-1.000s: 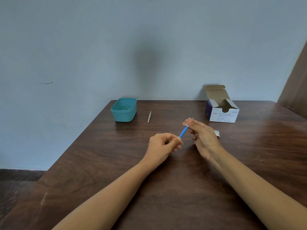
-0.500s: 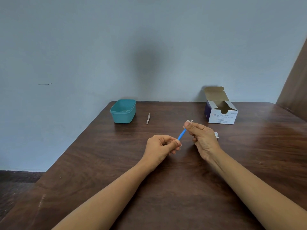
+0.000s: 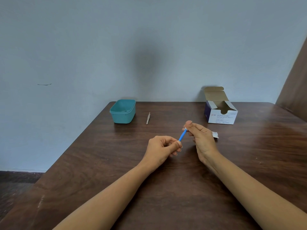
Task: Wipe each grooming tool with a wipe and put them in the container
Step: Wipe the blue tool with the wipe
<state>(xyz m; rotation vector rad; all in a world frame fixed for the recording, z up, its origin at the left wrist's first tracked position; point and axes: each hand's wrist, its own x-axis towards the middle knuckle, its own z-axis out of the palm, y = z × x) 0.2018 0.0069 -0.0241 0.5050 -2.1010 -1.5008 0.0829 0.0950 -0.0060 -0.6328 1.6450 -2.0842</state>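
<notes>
A thin blue grooming tool (image 3: 182, 135) slants between my two hands above the middle of the table. My left hand (image 3: 163, 147) pinches its lower end. My right hand (image 3: 200, 137) pinches a small white wipe (image 3: 185, 129) around the tool's upper end; most of the wipe is hidden by the fingers. A teal container (image 3: 123, 111) stands at the table's far left corner, with something dark barely visible inside. Metal tweezers (image 3: 148, 118) lie on the table just right of the container.
An open white box of alcohol swabs (image 3: 221, 112) stands at the back right. A torn wipe sachet (image 3: 215, 134) lies behind my right hand. The dark wooden table (image 3: 166, 188) meets a grey-blue wall; its left edge drops to the floor.
My right hand with the wipe has stayed at the tool's upper end, shifting only slightly. My left hand holds the lower end as before. Nothing else moved.
</notes>
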